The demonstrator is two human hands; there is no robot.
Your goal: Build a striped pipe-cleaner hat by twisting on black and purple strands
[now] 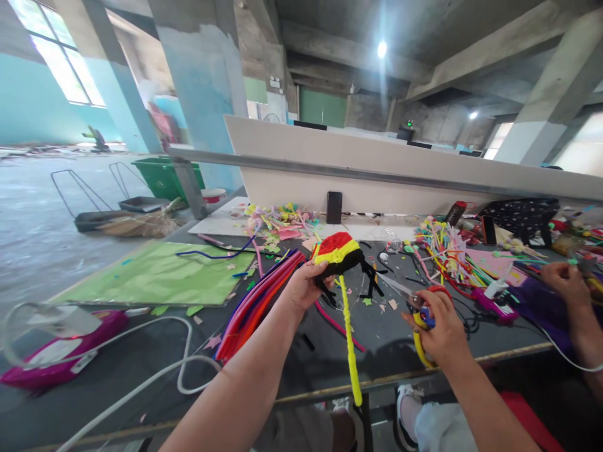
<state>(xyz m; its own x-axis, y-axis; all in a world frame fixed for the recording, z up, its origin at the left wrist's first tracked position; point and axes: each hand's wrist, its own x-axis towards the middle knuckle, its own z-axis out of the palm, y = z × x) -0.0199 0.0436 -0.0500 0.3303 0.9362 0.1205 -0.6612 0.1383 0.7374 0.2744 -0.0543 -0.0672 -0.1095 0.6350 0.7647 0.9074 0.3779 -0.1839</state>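
striped craft [346, 248], green bin [157, 178] beyond

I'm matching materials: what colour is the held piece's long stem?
The stem is yellow; head view shows it.

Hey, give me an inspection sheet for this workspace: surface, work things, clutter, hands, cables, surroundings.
Surface: dark table, littered with small coloured scraps.
Work things: red, yellow and black fuzzy piece with yellow stem hanging down; scissors, blades pointing towards the piece.
Clutter: green sheet, bundle of coloured strips, upright phone.
Hands: left hand holds the piece; right hand holds the scissors; another person's hand at far right.
Cables: white cable loops across the table's left, near a magenta power strip.
Surroundings: green bin and broom on the floor, left.
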